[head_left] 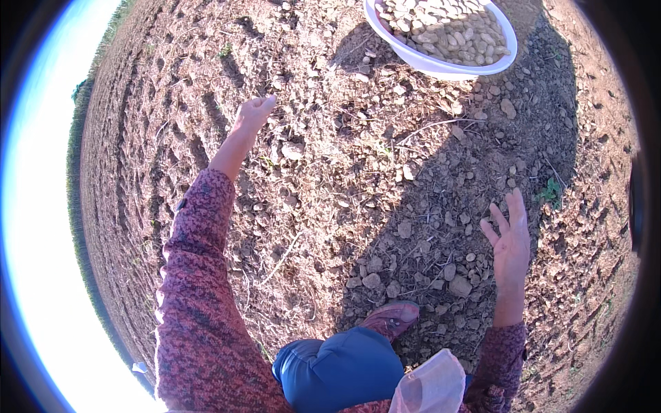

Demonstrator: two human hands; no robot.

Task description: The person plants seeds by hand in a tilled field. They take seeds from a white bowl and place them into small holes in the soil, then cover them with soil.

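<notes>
Unshelled peanuts (439,31) fill much of a white plastic basin (449,69) on the soil ahead of me. My left hand (255,112) reaches forward over the sunlit ground, left of the basin, its fingers curled together; whether something small is between them cannot be seen. Over the shaded soil at the right, my right hand (508,242) has its fingers spread and nothing in it. The basin stands farther ahead than both hands and touches neither.
Dry, cloddy soil (320,206) with stones and straw spreads around me. A thin dry stem (439,123) lies below the basin. My shoe (395,316) is on the ground near my bent knee. A small green weed (551,191) grows beyond my right hand.
</notes>
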